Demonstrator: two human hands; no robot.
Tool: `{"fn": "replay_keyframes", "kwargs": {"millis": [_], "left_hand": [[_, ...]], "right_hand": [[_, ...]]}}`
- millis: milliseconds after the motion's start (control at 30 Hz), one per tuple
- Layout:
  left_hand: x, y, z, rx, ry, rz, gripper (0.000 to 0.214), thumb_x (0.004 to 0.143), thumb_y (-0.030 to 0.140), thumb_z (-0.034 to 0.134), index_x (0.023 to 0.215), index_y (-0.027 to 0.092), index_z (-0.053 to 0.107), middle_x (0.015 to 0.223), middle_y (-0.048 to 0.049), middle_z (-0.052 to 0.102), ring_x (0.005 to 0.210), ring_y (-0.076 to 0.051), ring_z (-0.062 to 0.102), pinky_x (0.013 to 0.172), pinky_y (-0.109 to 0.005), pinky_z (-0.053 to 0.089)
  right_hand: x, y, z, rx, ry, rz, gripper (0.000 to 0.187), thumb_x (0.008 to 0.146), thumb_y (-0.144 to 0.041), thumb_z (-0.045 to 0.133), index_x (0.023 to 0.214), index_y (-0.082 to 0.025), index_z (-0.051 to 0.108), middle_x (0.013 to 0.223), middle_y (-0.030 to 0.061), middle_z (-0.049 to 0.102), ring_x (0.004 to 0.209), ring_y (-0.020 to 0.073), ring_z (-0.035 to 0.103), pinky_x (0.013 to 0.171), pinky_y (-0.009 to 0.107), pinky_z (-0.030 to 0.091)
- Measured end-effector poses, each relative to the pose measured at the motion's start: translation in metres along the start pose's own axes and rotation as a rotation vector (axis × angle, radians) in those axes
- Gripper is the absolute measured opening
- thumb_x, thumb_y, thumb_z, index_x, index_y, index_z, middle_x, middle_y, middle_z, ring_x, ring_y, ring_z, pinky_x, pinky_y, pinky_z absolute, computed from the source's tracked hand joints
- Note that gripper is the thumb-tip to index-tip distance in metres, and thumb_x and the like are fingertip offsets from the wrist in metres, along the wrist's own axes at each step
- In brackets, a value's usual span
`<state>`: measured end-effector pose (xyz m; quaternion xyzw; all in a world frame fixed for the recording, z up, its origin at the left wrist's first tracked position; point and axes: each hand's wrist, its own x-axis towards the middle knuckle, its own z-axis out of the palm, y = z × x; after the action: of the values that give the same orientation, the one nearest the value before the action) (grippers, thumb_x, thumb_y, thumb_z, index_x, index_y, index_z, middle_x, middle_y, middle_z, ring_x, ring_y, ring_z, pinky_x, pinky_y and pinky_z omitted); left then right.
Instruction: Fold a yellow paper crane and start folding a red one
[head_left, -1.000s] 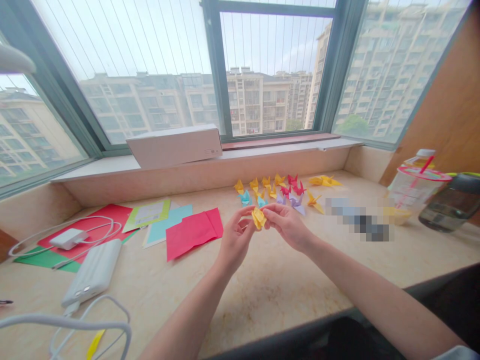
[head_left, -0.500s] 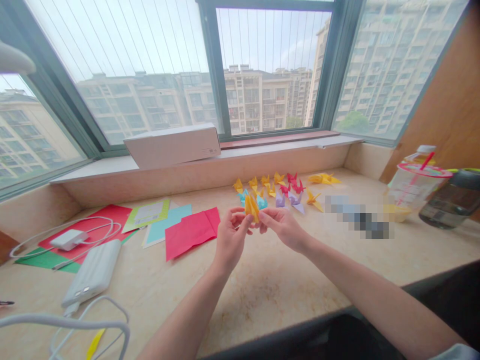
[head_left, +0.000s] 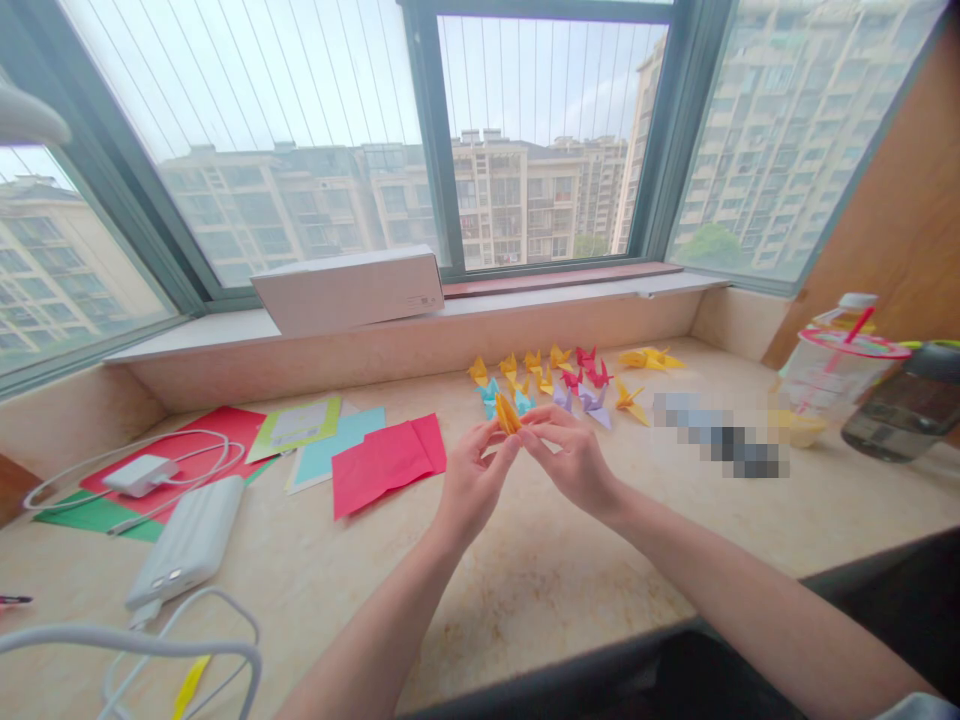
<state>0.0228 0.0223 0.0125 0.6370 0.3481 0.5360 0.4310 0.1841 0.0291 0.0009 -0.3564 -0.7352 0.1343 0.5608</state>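
A folded piece of yellow origami paper (head_left: 508, 412) is pinched between both hands above the middle of the counter. My left hand (head_left: 475, 472) grips it from the left, thumb near its lower end. From the right, my right hand (head_left: 570, 455) holds it with closed fingers, which hide part of its lower edge. Just beyond my hands stand several folded paper cranes: yellow ones (head_left: 559, 358), red ones (head_left: 598, 374), purple ones (head_left: 594, 404) and blue ones (head_left: 489, 397). One yellow crane (head_left: 630, 401) sits a little to the right of the group.
Red paper sheets (head_left: 386, 467), blue (head_left: 341, 443) and green sheets lie left. A white power bank (head_left: 187, 545), charger (head_left: 141, 476) and cables occupy the left side. A lidded plastic cup (head_left: 836, 370) and dark bottle (head_left: 904, 405) stand right. A white box (head_left: 349, 290) rests on the sill.
The yellow paper has tilted and now shows a narrower, more closed shape. My fingers have shifted around it, and the right hand's fingers now reach over its far side.
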Motion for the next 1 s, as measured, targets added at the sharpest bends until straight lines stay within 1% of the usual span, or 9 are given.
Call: {"fn": "replay_keyframes", "kwargs": {"millis": [167, 333, 433, 500, 633, 733, 833, 933, 1000], "left_hand": [[0.0, 0.004, 0.0, 0.049, -0.012, 0.011, 0.027, 0.085, 0.035, 0.066, 0.108, 0.021, 0.072, 0.106, -0.0088, 0.067, 0.103, -0.022, 0.063, 0.084, -0.031, 0.056], [0.002, -0.003, -0.002, 0.073, -0.027, 0.015, 0.027, 0.087, 0.038, 0.065, 0.106, 0.021, 0.073, 0.103, -0.0082, 0.064, 0.102, -0.022, 0.062, 0.086, -0.032, 0.055], [0.003, -0.009, -0.003, 0.002, -0.063, 0.012, 0.028, 0.09, 0.039, 0.06, 0.107, 0.02, 0.072, 0.108, -0.0089, 0.062, 0.103, -0.022, 0.062, 0.089, -0.035, 0.056], [0.003, -0.011, -0.002, -0.053, -0.076, 0.002, 0.028, 0.091, 0.039, 0.059, 0.107, 0.019, 0.071, 0.11, -0.0095, 0.061, 0.104, -0.023, 0.062, 0.089, -0.037, 0.056], [0.003, -0.008, -0.001, -0.14, -0.08, -0.023, 0.028, 0.089, 0.039, 0.062, 0.105, 0.019, 0.072, 0.11, -0.0094, 0.062, 0.1, -0.022, 0.063, 0.087, -0.037, 0.057], [0.003, -0.005, 0.0, -0.181, -0.082, -0.031, 0.027, 0.089, 0.038, 0.063, 0.105, 0.019, 0.072, 0.11, -0.009, 0.062, 0.101, -0.022, 0.063, 0.087, -0.036, 0.058], [0.002, -0.007, 0.001, -0.208, -0.091, -0.023, 0.027, 0.09, 0.038, 0.06, 0.108, 0.02, 0.07, 0.113, -0.0087, 0.062, 0.105, -0.023, 0.062, 0.088, -0.037, 0.057], [0.001, -0.011, 0.001, -0.221, -0.1, -0.003, 0.028, 0.092, 0.038, 0.057, 0.111, 0.02, 0.068, 0.116, -0.0085, 0.062, 0.109, -0.024, 0.06, 0.089, -0.037, 0.057], [0.001, -0.012, 0.001, -0.207, -0.106, 0.02, 0.03, 0.094, 0.039, 0.055, 0.114, 0.021, 0.067, 0.117, -0.0085, 0.062, 0.11, -0.024, 0.06, 0.089, -0.038, 0.058]], "right_hand": [[-0.003, 0.006, 0.003, -0.068, -0.027, -0.085, 0.024, 0.096, -0.03, 0.052, 0.101, -0.025, 0.075, 0.104, 0.0091, 0.068, 0.098, 0.0244, 0.064, 0.088, 0.041, 0.051], [-0.003, 0.005, 0.002, -0.068, -0.045, -0.086, 0.023, 0.095, -0.028, 0.053, 0.103, -0.025, 0.074, 0.107, 0.0098, 0.07, 0.101, 0.0251, 0.065, 0.091, 0.042, 0.051], [-0.002, 0.0, 0.003, -0.02, -0.031, -0.045, 0.024, 0.096, -0.028, 0.051, 0.103, -0.025, 0.074, 0.109, 0.0086, 0.072, 0.102, 0.0249, 0.066, 0.092, 0.042, 0.051], [-0.002, -0.004, 0.004, 0.034, -0.021, 0.009, 0.024, 0.096, -0.029, 0.051, 0.106, -0.025, 0.073, 0.111, 0.0078, 0.072, 0.103, 0.0247, 0.066, 0.092, 0.041, 0.051], [-0.001, -0.006, 0.006, 0.191, -0.017, 0.197, 0.023, 0.095, -0.035, 0.053, 0.105, -0.024, 0.071, 0.106, 0.0073, 0.074, 0.099, 0.0242, 0.068, 0.091, 0.041, 0.051], [0.001, -0.002, 0.008, 0.337, 0.028, 0.305, 0.021, 0.09, -0.038, 0.061, 0.103, -0.022, 0.068, 0.101, 0.0068, 0.074, 0.094, 0.0223, 0.069, 0.087, 0.039, 0.053], [0.002, 0.002, 0.009, 0.404, 0.064, 0.331, 0.021, 0.087, -0.038, 0.066, 0.1, -0.022, 0.066, 0.098, 0.0065, 0.072, 0.09, 0.0203, 0.067, 0.084, 0.036, 0.054], [0.002, 0.003, 0.009, 0.372, 0.079, 0.317, 0.019, 0.086, -0.038, 0.067, 0.097, -0.022, 0.067, 0.095, 0.0061, 0.071, 0.089, 0.0201, 0.066, 0.085, 0.037, 0.052], [0.002, 0.003, 0.008, 0.332, 0.101, 0.284, 0.017, 0.086, -0.037, 0.067, 0.095, -0.022, 0.068, 0.095, 0.0056, 0.071, 0.09, 0.0204, 0.065, 0.086, 0.038, 0.051]]}}
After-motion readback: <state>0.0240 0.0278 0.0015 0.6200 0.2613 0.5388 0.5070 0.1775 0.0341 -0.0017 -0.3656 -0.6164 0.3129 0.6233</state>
